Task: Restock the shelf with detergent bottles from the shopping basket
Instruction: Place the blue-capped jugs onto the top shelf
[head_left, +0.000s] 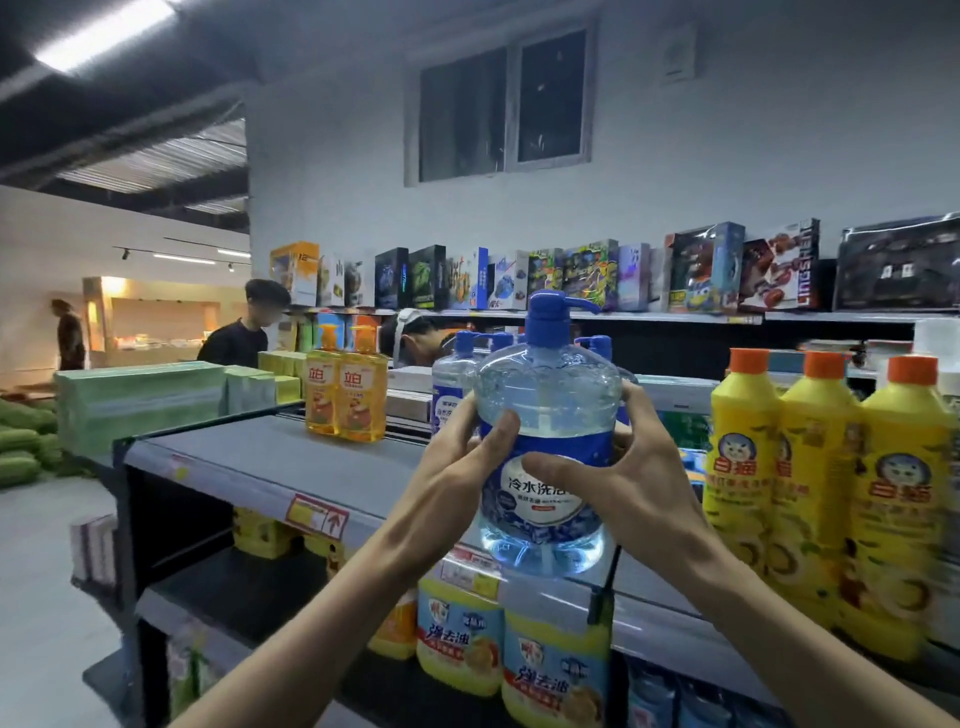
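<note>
I hold a clear detergent bottle (545, 410) with a blue pump and a blue label upright above the front edge of the grey top shelf (249, 447). My left hand (462, 467) grips its left side. My right hand (623, 467) grips its right side, thumb across the label. Behind it on the shelf stand more clear blue-pump bottles (453, 379). The shopping basket is out of view.
Two orange pump bottles (347, 389) stand at the back of the shelf. Yellow bottles with orange caps (821, 478) fill the right side. Lower shelves hold yellow and blue bottles (556, 665). Two people (244, 332) work behind the shelf, and toy boxes (571, 275) line the wall.
</note>
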